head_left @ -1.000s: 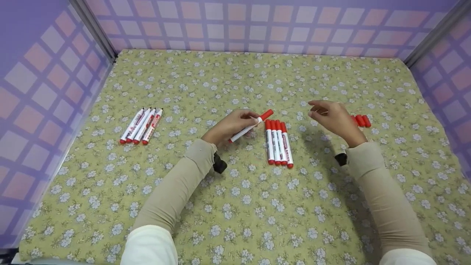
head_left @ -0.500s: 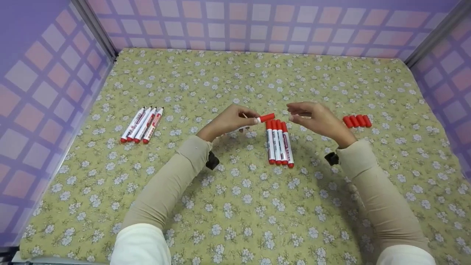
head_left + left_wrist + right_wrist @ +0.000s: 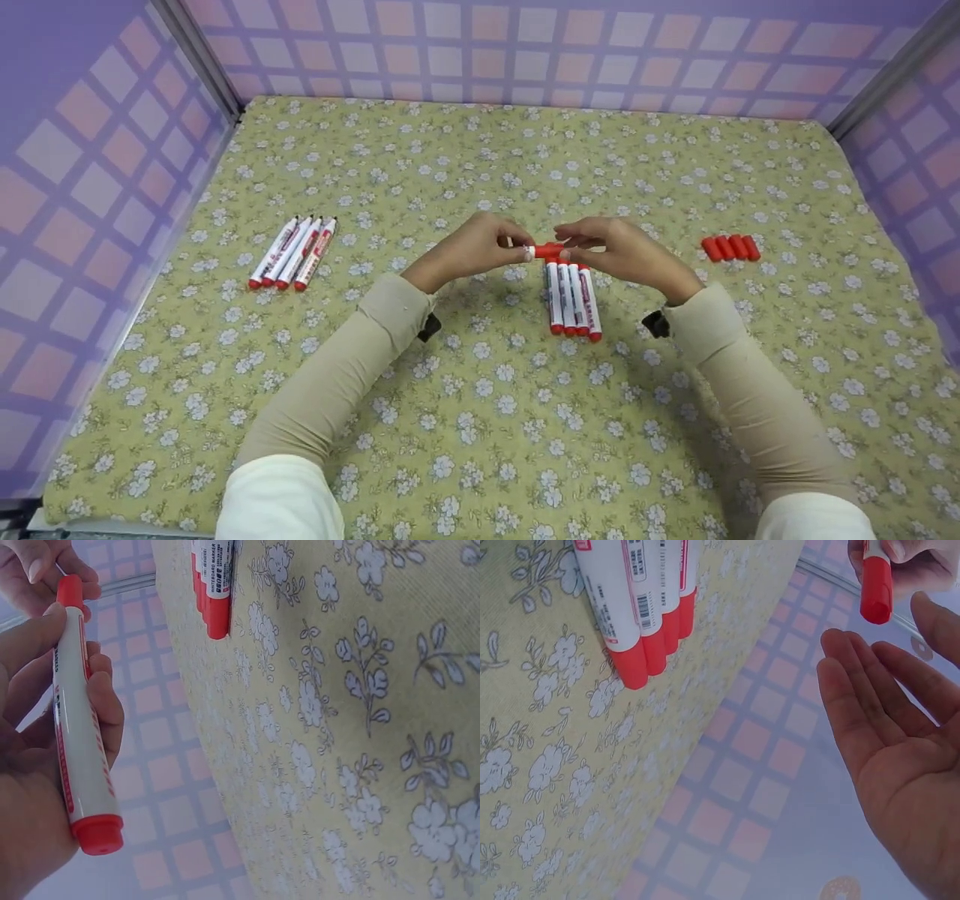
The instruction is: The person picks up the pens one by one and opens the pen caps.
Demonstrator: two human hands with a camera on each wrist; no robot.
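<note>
My left hand (image 3: 476, 246) grips a white whiteboard marker (image 3: 79, 720), its fingers curled round the barrel and the thumb near the red cap (image 3: 69, 591). The cap points toward my right hand (image 3: 626, 247). In the right wrist view, the right fingers (image 3: 847, 679) are fairly straight and spread from the thumb, with the marker's cap end (image 3: 876, 592) just beyond the fingertips. Below both hands lies a row of several capped markers (image 3: 570, 304), red caps away from me; the hands partly overlap the caps in the head view.
To the left lie several uncapped markers (image 3: 294, 253) side by side, dark tips facing away. Several loose red caps (image 3: 730, 247) stand in a row at the right. A flowered cloth (image 3: 465, 420) covers the table, with checked panels (image 3: 495, 52) at the back and sides.
The right hand has moved left from beside the loose caps to the held marker's cap. One more cap shows in that row, formerly hidden. The left hand has turned the marker nearly level.
</note>
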